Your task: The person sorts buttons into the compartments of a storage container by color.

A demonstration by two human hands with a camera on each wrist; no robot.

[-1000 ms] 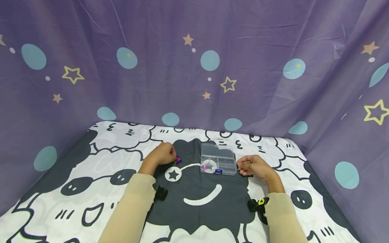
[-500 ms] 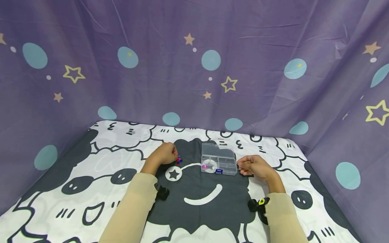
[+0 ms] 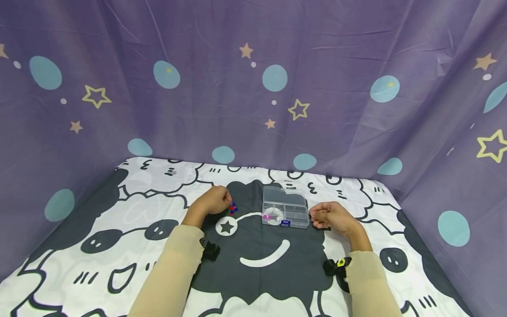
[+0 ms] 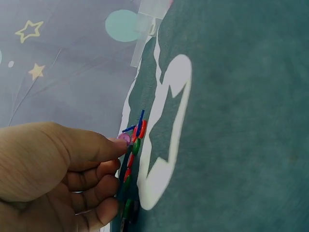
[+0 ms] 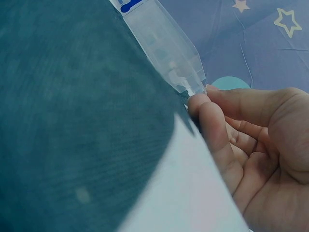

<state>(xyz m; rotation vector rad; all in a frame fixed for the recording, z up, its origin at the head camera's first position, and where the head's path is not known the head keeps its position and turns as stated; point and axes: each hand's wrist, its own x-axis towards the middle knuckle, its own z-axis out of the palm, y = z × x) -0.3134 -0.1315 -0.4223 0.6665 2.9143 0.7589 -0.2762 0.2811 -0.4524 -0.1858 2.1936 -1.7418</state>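
Observation:
My left hand [image 3: 215, 200] is low over the dark part of the cloth, beside a small pile of red, blue and green buttons [image 3: 233, 208]. In the left wrist view, its thumb and forefinger pinch a purple button [image 4: 124, 138] while the other fingers curl under. A clear plastic compartment box [image 3: 291, 211] lies with its lid folded back and a blue latch at the front. Pink pieces [image 3: 267, 217] sit in its front left compartment. My right hand [image 3: 332, 215] holds the box's right edge between thumb and fingertips; the exact contact is partly hidden.
A cloth [image 3: 261, 273] with sheep-like cartoon faces covers the surface. Behind it hangs a purple curtain [image 3: 222, 110] with stars and blue spots. Black wrist cameras [image 3: 211, 251] are strapped to both forearms.
My left hand shifts only slightly near the buttons, whose pile looks a little rearranged. The right hand and the box stay in place.

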